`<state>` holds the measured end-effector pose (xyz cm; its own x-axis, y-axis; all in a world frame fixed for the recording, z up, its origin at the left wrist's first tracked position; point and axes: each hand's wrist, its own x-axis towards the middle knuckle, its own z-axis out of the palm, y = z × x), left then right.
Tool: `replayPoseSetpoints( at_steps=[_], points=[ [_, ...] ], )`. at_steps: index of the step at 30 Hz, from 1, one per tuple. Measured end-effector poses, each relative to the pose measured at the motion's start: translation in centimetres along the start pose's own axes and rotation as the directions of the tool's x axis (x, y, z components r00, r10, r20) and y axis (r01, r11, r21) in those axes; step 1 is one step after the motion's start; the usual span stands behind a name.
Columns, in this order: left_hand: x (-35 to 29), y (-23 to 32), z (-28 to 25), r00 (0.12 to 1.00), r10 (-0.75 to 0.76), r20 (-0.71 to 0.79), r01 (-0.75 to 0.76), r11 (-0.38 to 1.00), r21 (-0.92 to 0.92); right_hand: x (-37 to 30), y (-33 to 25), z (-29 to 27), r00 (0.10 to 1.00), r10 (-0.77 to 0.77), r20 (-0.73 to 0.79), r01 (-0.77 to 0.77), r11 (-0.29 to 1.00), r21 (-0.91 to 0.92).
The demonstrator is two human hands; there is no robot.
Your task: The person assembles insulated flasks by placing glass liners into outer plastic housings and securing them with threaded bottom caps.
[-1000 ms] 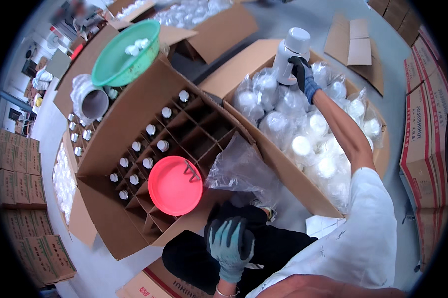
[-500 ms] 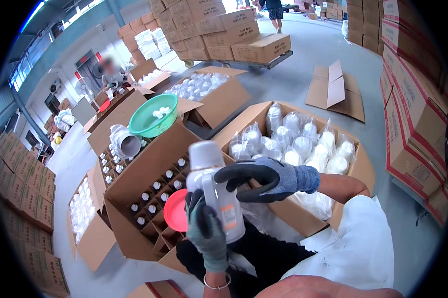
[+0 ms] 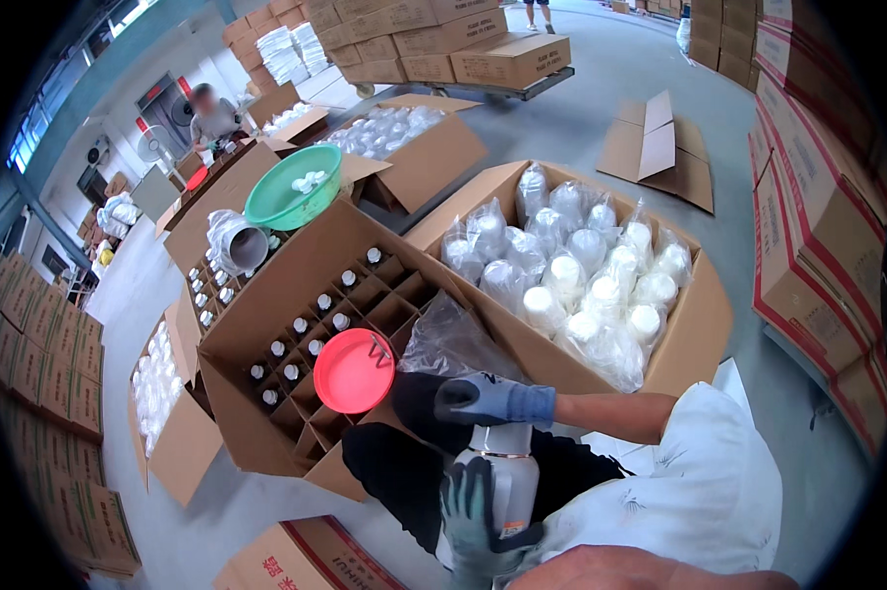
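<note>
A pale plastic bottle with a wide white cap and an orange-marked label stands tilted in my lap. My gloved left hand is wrapped round its body low down, thumb across the label. My gloved right hand is closed over the cap from above and hides most of it. Just beyond, a red plastic dish with small dark metal pieces at its rim rests on a divided carton, whose compartments hold several white-capped bottles.
To the right stands an open carton of bagged white bottles. A clear plastic bag lies between the cartons. Farther off are a green basin, a person seated at work, and a loaded trolley. Stacked cartons line the right.
Both hands have brought the bottle down and toward me, into my lap. My right hand has gone from beside the bottle's handle, fingers apart, to closed over its cap.
</note>
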<state>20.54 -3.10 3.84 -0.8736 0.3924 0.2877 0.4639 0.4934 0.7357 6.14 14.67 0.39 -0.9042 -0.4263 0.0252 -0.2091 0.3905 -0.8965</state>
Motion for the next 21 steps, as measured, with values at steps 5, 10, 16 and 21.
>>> replayPoseSetpoints(
  at_steps=[5,10,16,21],
  points=[
    [-0.6,-0.4,-1.1,0.977,-0.034,-0.213,0.096,0.952,0.29,-1.2,-0.4,-0.6,0.995,0.038,-0.094,-0.054,0.983,-0.173],
    [-1.7,-4.7,-2.8,0.85,-0.483,-0.211,0.428,0.866,-0.26,-1.8,-6.7,-5.6,0.851,0.37,0.371,-0.325,0.928,-0.181],
    [-1.3,-7.7,-1.5,0.88,-0.461,-0.113,0.374,0.82,-0.433,1.2,-8.6,-6.2,0.744,-0.455,0.489,0.091,0.794,0.601],
    [-3.2,-9.7,-0.8,0.834,-0.537,-0.124,0.406,0.751,-0.521,4.7,-7.7,-4.2,0.813,-0.41,0.414,-0.102,0.6,0.793]
  ],
)
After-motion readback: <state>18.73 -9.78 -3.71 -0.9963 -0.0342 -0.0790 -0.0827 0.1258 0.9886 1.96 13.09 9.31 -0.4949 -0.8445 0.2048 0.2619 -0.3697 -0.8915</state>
